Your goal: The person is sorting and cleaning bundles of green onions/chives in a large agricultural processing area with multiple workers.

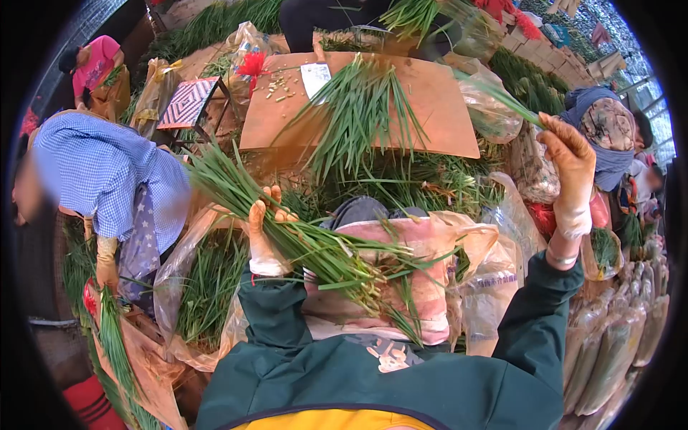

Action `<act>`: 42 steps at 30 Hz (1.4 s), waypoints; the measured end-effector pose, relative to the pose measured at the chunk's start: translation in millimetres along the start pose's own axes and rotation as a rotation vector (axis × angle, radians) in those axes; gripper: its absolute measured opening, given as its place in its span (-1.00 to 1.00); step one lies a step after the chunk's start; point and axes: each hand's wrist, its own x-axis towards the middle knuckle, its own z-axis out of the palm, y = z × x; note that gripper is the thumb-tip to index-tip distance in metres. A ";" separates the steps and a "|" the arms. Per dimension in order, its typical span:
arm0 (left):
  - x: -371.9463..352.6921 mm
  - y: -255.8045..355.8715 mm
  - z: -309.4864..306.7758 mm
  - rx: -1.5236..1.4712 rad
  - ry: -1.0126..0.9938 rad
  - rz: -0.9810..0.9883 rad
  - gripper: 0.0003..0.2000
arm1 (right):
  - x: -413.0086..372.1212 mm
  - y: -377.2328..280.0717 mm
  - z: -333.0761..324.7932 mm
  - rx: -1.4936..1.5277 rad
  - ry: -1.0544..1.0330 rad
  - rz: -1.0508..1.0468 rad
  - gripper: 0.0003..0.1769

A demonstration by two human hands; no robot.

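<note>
My left hand, in a stained glove, is closed around a thick bunch of garlic chives. Its leaf tips point up and left, and the pale stem ends spread over my lap. Raised at the right, my right hand pinches a few chive leaves that stretch toward the upper left. Across my lap lies a stained pink cloth, with loose strands on it. In front of me, a fanned pile of chives rests on a brown board.
Cut stem bits and a white paper lie on the board. A woven-top stool stands left. A person in a checked shirt works close by at left. Packed clear bags are stacked at right.
</note>
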 end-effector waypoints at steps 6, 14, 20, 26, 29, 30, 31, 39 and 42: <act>-0.5 5.2 10.4 -0.067 -0.081 0.145 -0.64 | 64.4 13.9 83.8 0.325 -0.181 0.141 -0.76; 13.9 17.9 13.6 -0.152 -0.099 0.132 -0.61 | 168.4 112.6 209.1 0.123 -0.466 0.147 -0.42; 16.3 0.7 27.0 -0.257 -0.103 0.156 -0.75 | 39.1 60.4 175.5 0.892 -0.802 0.069 -0.41; 12.6 -4.0 24.5 -0.292 -0.200 0.080 -0.79 | -74.6 -1.4 103.7 0.002 -0.681 -0.099 -0.74; 4.9 -21.7 32.5 -0.243 -0.274 0.083 -0.77 | -123.3 -7.7 89.7 -0.107 -0.654 -0.129 -0.83; 3.1 -28.6 35.9 -0.198 -0.292 0.108 -0.76 | -135.8 6.5 92.3 -0.158 -0.656 -0.221 -0.79; 3.3 -35.6 34.9 -0.144 -0.303 0.126 -0.74 | -147.8 16.5 97.4 -0.220 -0.593 -0.241 -0.76; -9.5 -117.4 23.9 0.045 -0.242 0.072 -0.53 | -191.5 58.8 88.0 -0.197 -0.446 -0.026 -0.67; -8.4 -114.4 -32.0 0.160 -0.199 0.007 -0.38 | -208.6 92.4 88.9 -0.213 -0.317 0.049 -0.72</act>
